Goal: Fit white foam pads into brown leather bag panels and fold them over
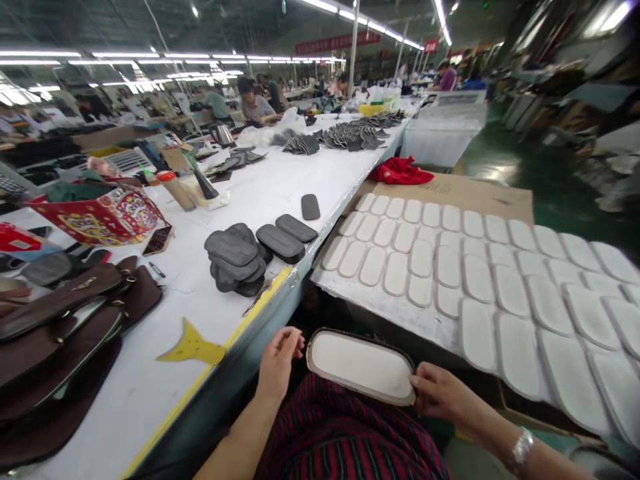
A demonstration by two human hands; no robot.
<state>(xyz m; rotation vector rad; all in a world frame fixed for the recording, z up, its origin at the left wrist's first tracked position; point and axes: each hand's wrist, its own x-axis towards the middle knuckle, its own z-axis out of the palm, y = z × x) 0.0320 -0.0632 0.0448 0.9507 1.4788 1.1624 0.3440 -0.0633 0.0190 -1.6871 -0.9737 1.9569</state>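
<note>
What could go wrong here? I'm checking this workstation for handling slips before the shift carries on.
The white oval piece lies on the lap, pinched only at its end by the right hand; the left hand is off it, so it may slide off. The stack of dark oval pads sits close to the table's yellow edge and could get knocked off. The rows of white pads lie close together, and an elbow might shift them.

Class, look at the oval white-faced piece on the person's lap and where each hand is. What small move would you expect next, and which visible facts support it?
Probably the left hand closes on the near end of the oval piece. The right hand already pinches the far end, while the left hand sits beside the piece with its fingers curled, not clearly touching it. The piece rests across the lap, so a second grip would steady it.
</note>
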